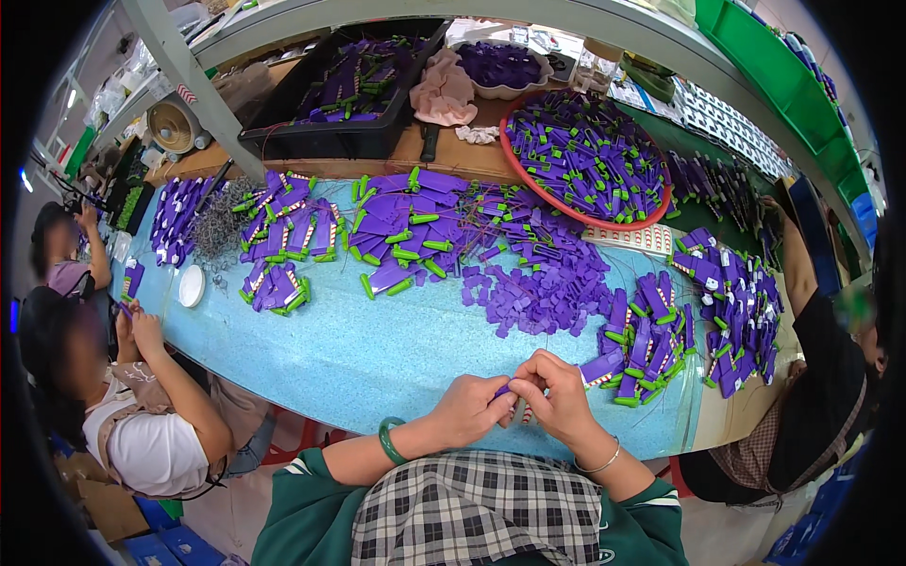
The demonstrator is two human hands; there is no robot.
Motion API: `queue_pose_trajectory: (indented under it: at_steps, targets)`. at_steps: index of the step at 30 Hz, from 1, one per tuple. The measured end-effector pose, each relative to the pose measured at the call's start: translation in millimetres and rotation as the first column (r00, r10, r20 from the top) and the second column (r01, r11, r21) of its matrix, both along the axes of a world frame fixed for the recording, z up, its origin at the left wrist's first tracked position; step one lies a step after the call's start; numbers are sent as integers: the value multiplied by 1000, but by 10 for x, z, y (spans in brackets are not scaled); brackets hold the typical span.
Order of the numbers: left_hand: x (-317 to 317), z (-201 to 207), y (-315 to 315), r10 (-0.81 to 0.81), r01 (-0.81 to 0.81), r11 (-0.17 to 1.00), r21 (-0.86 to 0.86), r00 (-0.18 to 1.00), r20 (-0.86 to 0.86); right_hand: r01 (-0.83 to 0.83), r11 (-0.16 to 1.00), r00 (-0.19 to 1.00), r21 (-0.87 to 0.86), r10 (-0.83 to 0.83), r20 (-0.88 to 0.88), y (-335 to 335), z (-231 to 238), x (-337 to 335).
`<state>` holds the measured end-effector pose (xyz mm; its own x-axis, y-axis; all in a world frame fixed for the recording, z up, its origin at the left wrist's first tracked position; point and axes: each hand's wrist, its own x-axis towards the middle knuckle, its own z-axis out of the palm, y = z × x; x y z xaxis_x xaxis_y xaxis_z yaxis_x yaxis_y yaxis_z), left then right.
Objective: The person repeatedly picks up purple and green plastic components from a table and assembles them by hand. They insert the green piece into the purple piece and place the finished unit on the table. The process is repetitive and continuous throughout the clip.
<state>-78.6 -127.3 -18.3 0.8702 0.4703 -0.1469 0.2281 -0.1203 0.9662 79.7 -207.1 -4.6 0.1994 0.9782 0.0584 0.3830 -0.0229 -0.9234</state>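
Note:
Close to the near edge of the blue table, my left hand [472, 407] and my right hand [557, 394] meet, fingers closed. A small purple plastic piece [502, 390] is pinched between them, mostly hidden by the fingers. Just below my fingertips shows a red-and-white striped bit [527, 413]; I cannot tell whether it belongs to the purple piece. Beyond my hands lies a heap of small loose purple plastic parts [547, 292]. Right of my right hand is a pile of purple pieces with green ends [646, 344], some with striped strips.
A red round basket [510, 151] and a black tray [326, 143] hold more purple-and-green parts at the back. Flat purple pieces [401, 212], a tangle of grey wire bits [226, 217] and a white lid [192, 286] lie further left. Co-workers sit at both sides.

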Motion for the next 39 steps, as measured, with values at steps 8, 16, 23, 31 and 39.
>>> queue_pose_trajectory:
  at_steps: [8, 16, 23, 31, 39]
  targets:
    - [-77, 13, 379, 98, -128, 934, 334, 990, 103, 60, 992, 993, -111, -49, 104, -41, 201, 825]
    - [-512, -228, 1374, 597, 38, 176, 984, 790, -138, 300, 946, 432, 127, -253, 866, -135, 436, 1380]
    - [-559, -162, 1038, 511, 56, 413, 909, 812, -282, -189, 980, 742, 64, 100, 663, 32, -148, -137]
    - [-465, 64, 108, 320, -259, 918, -301, 931, 175, -173, 981, 796, 93, 84, 599, 91, -426, -270]
    - [-363, -359, 108, 250, -206, 889, -408, 967, 56, -114, 982, 992, 152, 105, 69, 142, -423, -108]
